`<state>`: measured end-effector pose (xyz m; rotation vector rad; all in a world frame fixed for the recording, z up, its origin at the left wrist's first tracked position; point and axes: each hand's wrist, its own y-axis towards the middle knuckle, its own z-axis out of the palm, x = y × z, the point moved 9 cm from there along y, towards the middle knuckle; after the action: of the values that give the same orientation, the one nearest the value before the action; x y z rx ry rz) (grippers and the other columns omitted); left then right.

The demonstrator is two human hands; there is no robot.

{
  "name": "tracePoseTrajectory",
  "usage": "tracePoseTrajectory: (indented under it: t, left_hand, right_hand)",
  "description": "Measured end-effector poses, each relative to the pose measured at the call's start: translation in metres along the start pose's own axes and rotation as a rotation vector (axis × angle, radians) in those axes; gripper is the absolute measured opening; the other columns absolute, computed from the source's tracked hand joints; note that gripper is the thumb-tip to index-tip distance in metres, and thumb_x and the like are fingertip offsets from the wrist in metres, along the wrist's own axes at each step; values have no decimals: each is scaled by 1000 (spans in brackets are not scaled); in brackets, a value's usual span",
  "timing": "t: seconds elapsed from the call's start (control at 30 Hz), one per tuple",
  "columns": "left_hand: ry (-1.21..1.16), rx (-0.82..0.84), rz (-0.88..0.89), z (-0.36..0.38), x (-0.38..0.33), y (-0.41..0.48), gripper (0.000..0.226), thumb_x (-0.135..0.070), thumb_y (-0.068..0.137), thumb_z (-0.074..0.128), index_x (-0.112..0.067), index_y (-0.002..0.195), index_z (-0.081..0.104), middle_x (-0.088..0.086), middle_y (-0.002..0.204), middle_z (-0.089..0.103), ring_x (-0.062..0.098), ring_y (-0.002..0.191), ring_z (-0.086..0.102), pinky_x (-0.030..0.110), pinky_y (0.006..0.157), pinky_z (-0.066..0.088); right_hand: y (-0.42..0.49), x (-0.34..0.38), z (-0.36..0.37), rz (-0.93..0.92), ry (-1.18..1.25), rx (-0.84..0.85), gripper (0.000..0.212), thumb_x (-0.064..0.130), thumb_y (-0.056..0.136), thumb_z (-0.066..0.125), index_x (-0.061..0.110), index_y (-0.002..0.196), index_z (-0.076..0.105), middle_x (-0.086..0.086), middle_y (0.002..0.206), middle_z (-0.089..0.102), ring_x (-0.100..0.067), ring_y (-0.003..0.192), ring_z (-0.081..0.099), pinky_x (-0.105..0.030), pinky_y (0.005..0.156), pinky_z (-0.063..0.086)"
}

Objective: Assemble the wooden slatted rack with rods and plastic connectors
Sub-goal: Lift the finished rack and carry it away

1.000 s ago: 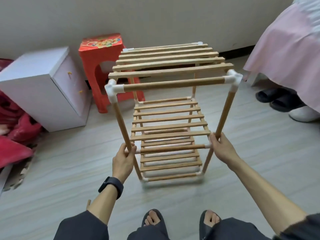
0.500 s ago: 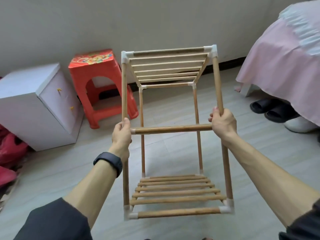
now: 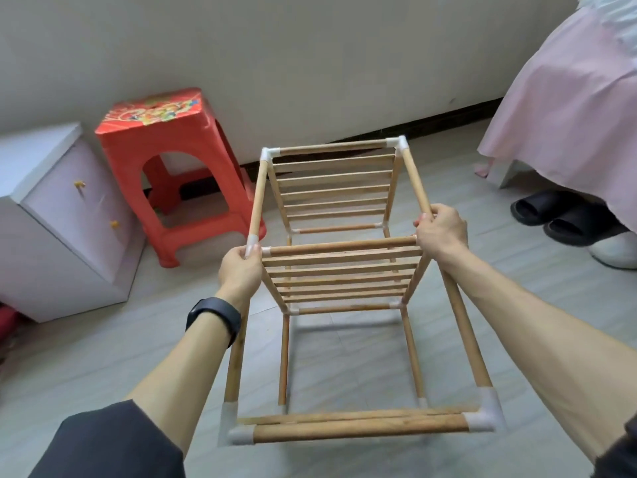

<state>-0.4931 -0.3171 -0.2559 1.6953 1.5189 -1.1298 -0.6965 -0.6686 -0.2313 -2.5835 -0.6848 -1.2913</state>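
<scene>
The wooden slatted rack [image 3: 341,267] is lifted off the floor and tipped on its side, its long rods running away from me. White plastic connectors [image 3: 484,414] join the rods at the corners. My left hand [image 3: 239,269] grips the left rod at its middle connector. My right hand [image 3: 439,231] grips the right rod at the same level. Slatted shelves show at the middle [image 3: 339,281] and at the far end [image 3: 334,191]; the near end [image 3: 355,426] is seen edge-on.
A red plastic stool [image 3: 172,167] stands by the wall at the left, next to a white drawer cabinet [image 3: 65,219]. A bed with a pink cover [image 3: 568,105] is at the right, with dark slippers [image 3: 558,219] under its edge. Grey plank floor lies below.
Both hands lifted the rack from standing on the floor and rotated it; since half a second ago its far end has dropped lower and the near end has swung toward me.
</scene>
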Motion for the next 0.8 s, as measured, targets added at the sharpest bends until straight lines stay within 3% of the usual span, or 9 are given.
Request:
tracePoseTrajectory:
  t: [0.13, 0.27, 0.37, 0.47, 0.6, 0.7, 0.8]
  left_hand:
    - [15, -5, -79, 15, 20, 8, 31, -38, 102, 51, -15, 106, 71, -1, 76, 60, 24, 74, 57, 41, 83, 55]
    - [-10, -5, -135, 21, 30, 13, 29, -38, 102, 51, -17, 103, 70, 1, 77, 59, 21, 68, 53, 34, 68, 49]
    - [-55, 106, -122, 22, 26, 9, 31, -35, 105, 49, -12, 116, 65, 4, 80, 59, 19, 66, 54, 34, 64, 48]
    - [26, 310, -94, 10, 21, -16, 34, -41, 107, 42, -17, 120, 62, 2, 101, 67, 23, 92, 66, 37, 75, 54]
    - [-68, 425, -113, -30, 54, -72, 41, -51, 104, 42, -27, 128, 64, -6, 118, 66, 17, 111, 61, 46, 97, 48]
    - [-171, 378, -178, -59, 98, -116, 32, -33, 105, 43, -30, 118, 73, -3, 114, 74, 18, 111, 64, 48, 102, 47]
    - [-61, 403, -199, -64, 144, -163, 49, 8, 91, 45, -27, 110, 72, 1, 115, 73, 20, 111, 63, 34, 93, 50]
  right_hand:
    - [12, -23, 16, 75, -31, 45, 23, 23, 101, 49, 12, 104, 68, -9, 102, 70, -30, 90, 69, -42, 85, 59]
    - [14, -24, 23, 93, -32, 71, 20, 20, 102, 52, 10, 111, 67, -7, 105, 68, -27, 93, 67, -38, 80, 58]
    - [12, -22, 25, 105, 22, 160, 22, 23, 103, 52, 12, 117, 63, -5, 103, 68, -25, 96, 70, -41, 85, 59]
    - [-9, -24, 18, 87, 134, 320, 36, 38, 104, 51, 13, 128, 62, -2, 111, 63, -23, 106, 61, -37, 83, 51]
    - [-90, -66, -15, 156, 328, 397, 48, 55, 100, 49, 20, 126, 68, 0, 126, 65, -22, 123, 56, -46, 104, 44]
    - [-170, -112, -34, 295, 516, 449, 51, 58, 100, 42, 21, 121, 70, 0, 121, 73, -18, 120, 61, -50, 108, 40]
    - [-238, -156, -42, 418, 706, 405, 59, 55, 105, 27, 17, 127, 67, -4, 128, 70, -18, 124, 60, -46, 106, 40]
